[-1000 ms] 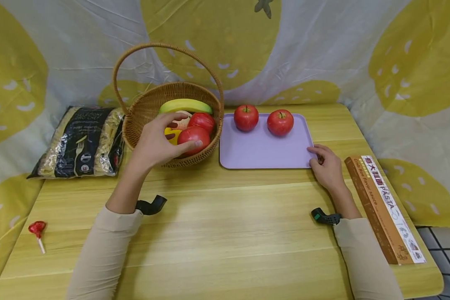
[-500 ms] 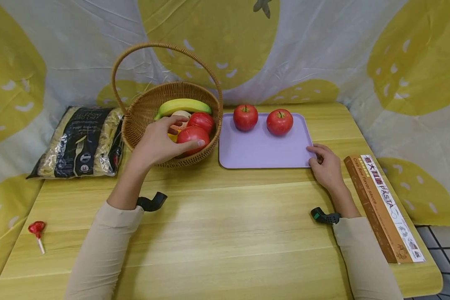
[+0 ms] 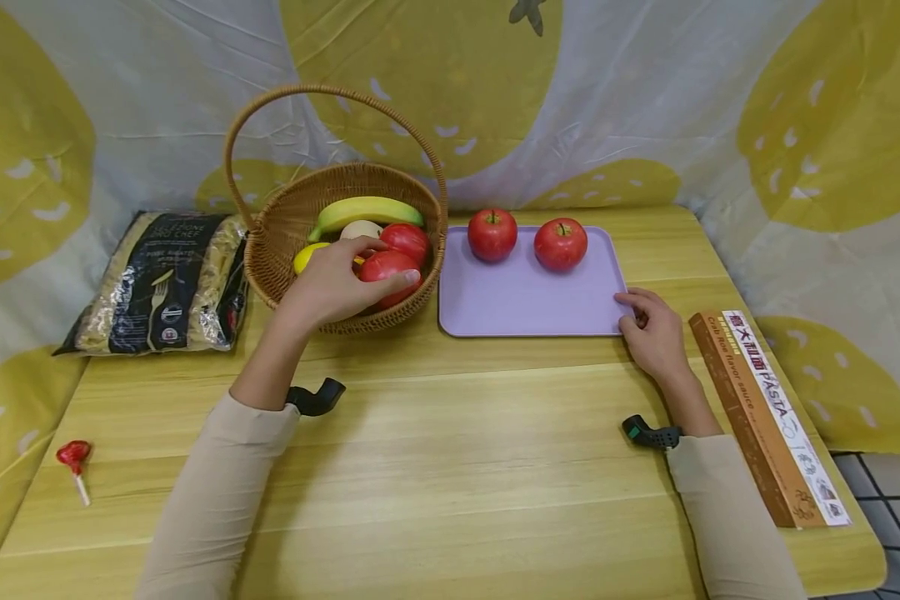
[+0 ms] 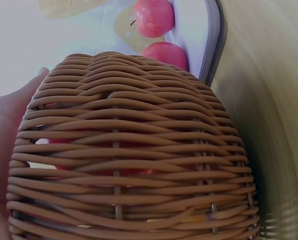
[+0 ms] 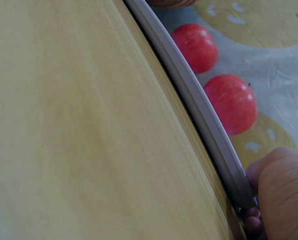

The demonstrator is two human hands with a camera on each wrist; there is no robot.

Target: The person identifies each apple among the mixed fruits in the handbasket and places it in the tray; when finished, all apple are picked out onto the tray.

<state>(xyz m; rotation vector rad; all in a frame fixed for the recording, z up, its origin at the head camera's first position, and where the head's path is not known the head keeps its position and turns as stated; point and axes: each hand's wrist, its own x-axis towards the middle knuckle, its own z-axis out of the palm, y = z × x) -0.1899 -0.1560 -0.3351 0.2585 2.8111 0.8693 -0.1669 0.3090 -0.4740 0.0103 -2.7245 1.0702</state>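
My left hand [image 3: 330,283] reaches into the wicker basket [image 3: 270,250], its thumb across the front of a red apple [image 3: 384,264] and its fingers behind it. Beside that apple lie another red fruit [image 3: 407,240], a banana [image 3: 367,212], a pale round fruit [image 3: 362,231] and a yellow fruit [image 3: 307,256], partly covered by the hand. In the left wrist view the basket's woven wall [image 4: 128,150] hides most of the grasp. My right hand [image 3: 656,337] pinches the right edge of the lilac tray [image 3: 525,308], where two red apples [image 3: 492,236] sit near the back.
A bag of pasta [image 3: 168,283] lies left of the basket, with a red lollipop [image 3: 73,455] nearer the front left. Along the right side lies a long pasta box [image 3: 768,417]. A patterned cloth [image 3: 607,108] hangs behind the table [image 3: 480,467].
My left hand has moved slightly right and closed in around the front apple, uncovering the yellow fruit at its left. The right hand stays at the tray's edge.
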